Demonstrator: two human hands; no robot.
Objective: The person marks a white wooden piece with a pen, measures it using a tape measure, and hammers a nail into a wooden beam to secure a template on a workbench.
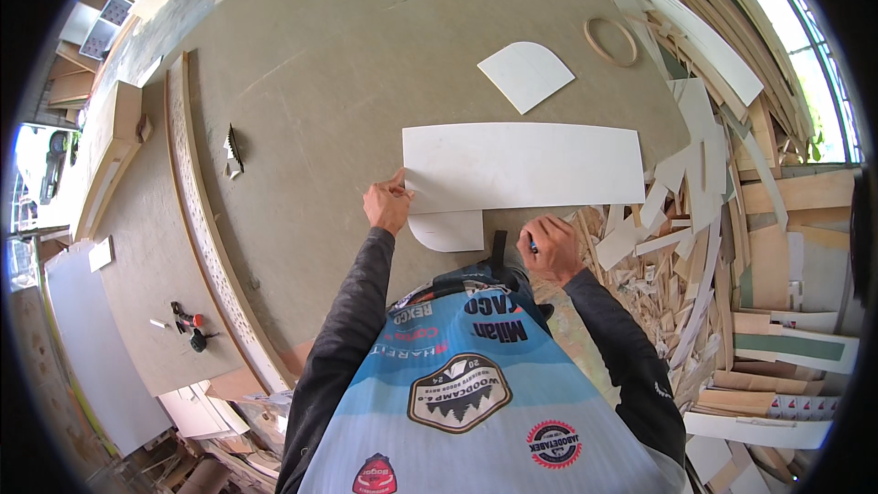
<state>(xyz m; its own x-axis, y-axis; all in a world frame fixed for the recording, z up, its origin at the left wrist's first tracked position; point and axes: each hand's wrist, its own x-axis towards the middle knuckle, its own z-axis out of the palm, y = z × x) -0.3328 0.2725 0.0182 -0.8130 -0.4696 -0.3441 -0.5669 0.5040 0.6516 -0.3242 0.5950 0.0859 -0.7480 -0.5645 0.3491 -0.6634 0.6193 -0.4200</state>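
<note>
**Your left hand (389, 204) is at the end of a long, flat white board (526, 165)**

Closest to you is your light blue shirt (439, 357) with dark sleeves. Your right hand (552, 249) is curled up in front of it, gripping a small blue and dark thing (534, 246). Most of that thing is hidden by your fingers. Your left hand has its thumb and fingers bent close together, touching the left end of the long board. I cannot tell if they pinch it or just press on it.

The long board lies flat on the big brown table top (320, 82), in front of you. A smaller white board with a round corner (448, 231) shows at its near edge, to the left. To your right is a messy heap of wood scraps (631, 261). Well off to your left are a red and black power tool (192, 325) and a long pale wooden strip with dots (206, 220).

Past the long board lies a white piece with one curved side (526, 76). A thin tan ring (611, 43) is near it, farther right.
</note>
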